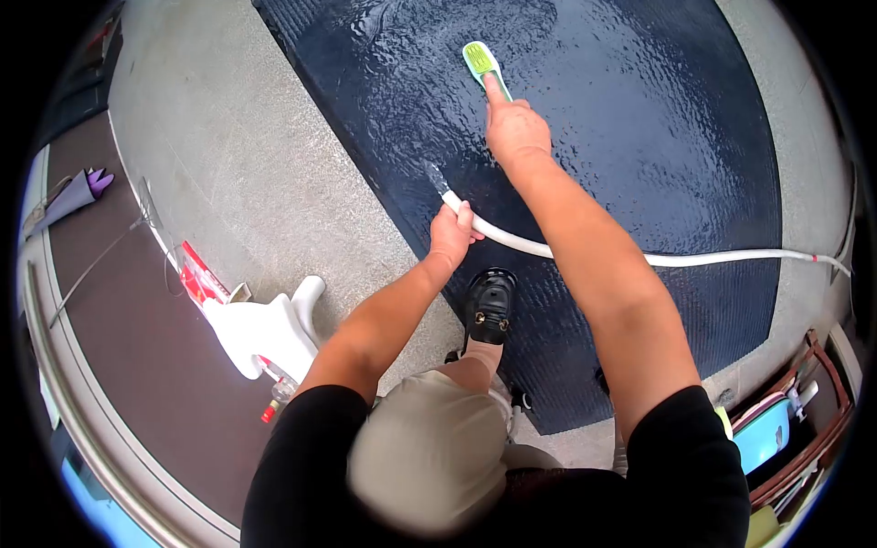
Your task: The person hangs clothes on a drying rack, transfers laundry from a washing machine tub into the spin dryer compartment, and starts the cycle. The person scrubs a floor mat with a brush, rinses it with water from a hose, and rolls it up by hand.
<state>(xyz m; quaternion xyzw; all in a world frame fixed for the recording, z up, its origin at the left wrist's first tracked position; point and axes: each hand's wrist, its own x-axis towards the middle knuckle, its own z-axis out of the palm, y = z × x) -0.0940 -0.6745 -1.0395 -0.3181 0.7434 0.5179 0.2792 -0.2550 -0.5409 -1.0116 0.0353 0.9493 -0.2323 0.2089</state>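
Right hand [518, 132]: grip closed round long green-and-white plastic brush [480, 60], index finger along it, likely for control, over wet dark ribbed mat [639, 137]. Left hand [449, 236] holds flexible white hose [525, 243] near its end, likely for aiming.

- Black shirt [598, 511] towards 6 o'clock, short-sleeved, in dark matt cloth.
- Left sleeve [311, 438] at 7 o'clock and right sleeve [690, 443] at 4 o'clock: the same black, loosely cut, each hem ending above the elbow.
- Left hand [451, 234] just off centre towards 12 o'clock, right hand [519, 135] at 1 o'clock: both bare, like the forearms.
- Beige legwear [427, 452] at 6 o'clock: pale cloth rounded over the knee, somewhat blurred.
- Black shoe [491, 294] near the centre, towards 4 o'clock: glossy, round-toed, with small gold-toned fittings; the shin above is bare.
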